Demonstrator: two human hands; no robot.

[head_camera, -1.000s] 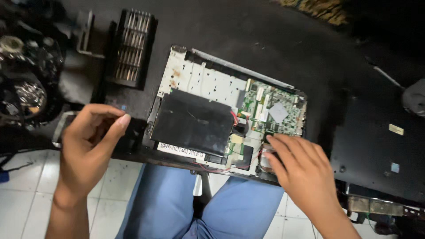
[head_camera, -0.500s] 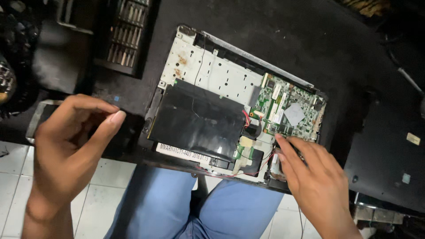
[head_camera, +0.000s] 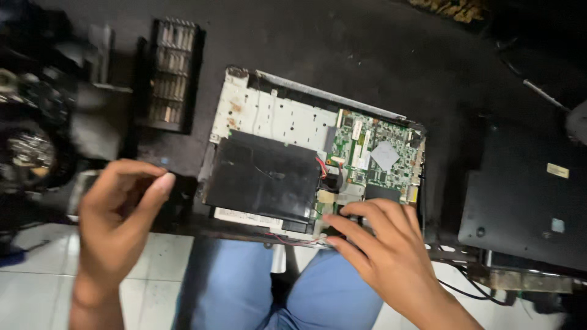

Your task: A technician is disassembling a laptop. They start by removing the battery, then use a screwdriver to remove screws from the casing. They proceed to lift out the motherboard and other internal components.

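Observation:
An opened laptop base [head_camera: 275, 116] lies on the dark table, with a flat black battery pack [head_camera: 263, 177] in front and a green circuit board [head_camera: 379, 153] at its right. My right hand [head_camera: 379, 244] rests on the near right corner of the base, fingertips touching the board's lower edge beside red and black wires [head_camera: 322, 170]. My left hand [head_camera: 119, 220] hovers to the left of the base with curled fingers, near a small black object at the table edge; whether it grips anything is unclear.
A black ribbed part [head_camera: 172, 74] lies at the back left. Blurred dark gear [head_camera: 30, 146] fills the far left. A closed black laptop [head_camera: 532, 195] sits at the right. Blue-trousered knees [head_camera: 244, 281] and white floor tiles show below the table edge.
The view has shifted, so the base sits further right in frame. My right hand has slid left along the base's near edge. My left hand stays curled at the left.

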